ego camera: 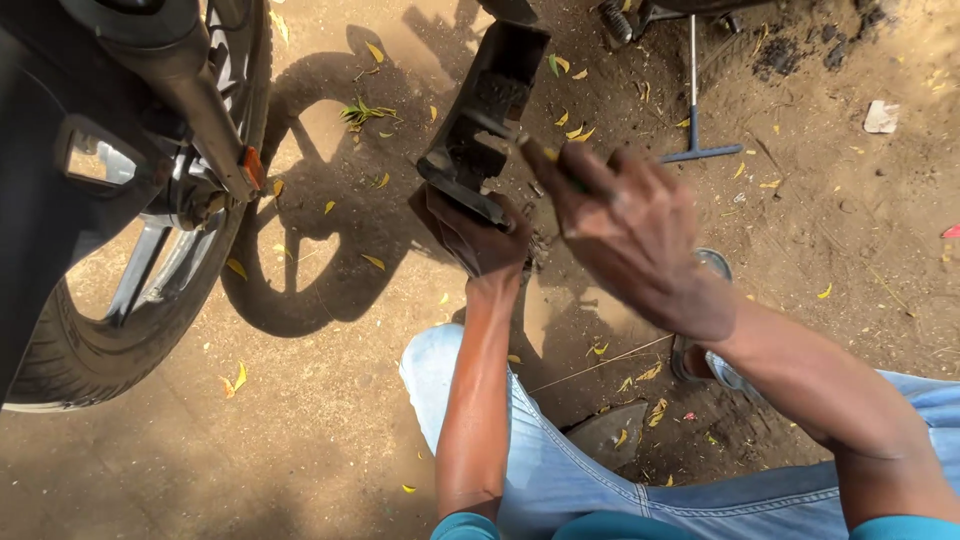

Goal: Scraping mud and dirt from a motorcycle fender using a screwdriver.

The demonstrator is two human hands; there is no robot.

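While crouching on bare, sunlit dirt [330, 450] strewn with yellow leaves [373, 262], gripping a black part [480, 120] from below with the left hand [478, 232], fingers curled tight around its lower edge. Pinching a thin tool [540, 152] in the right hand [630, 235], tip touching the part. Motorcycle wheel [120, 300] standing at left, T-wrench [695, 100] lying near the top edge.

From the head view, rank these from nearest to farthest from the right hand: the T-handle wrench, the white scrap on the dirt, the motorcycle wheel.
From the right hand:
1. T-handle wrench, just beyond it, upper right.
2. White scrap, far right on the dirt.
3. Motorcycle wheel, across at far left.
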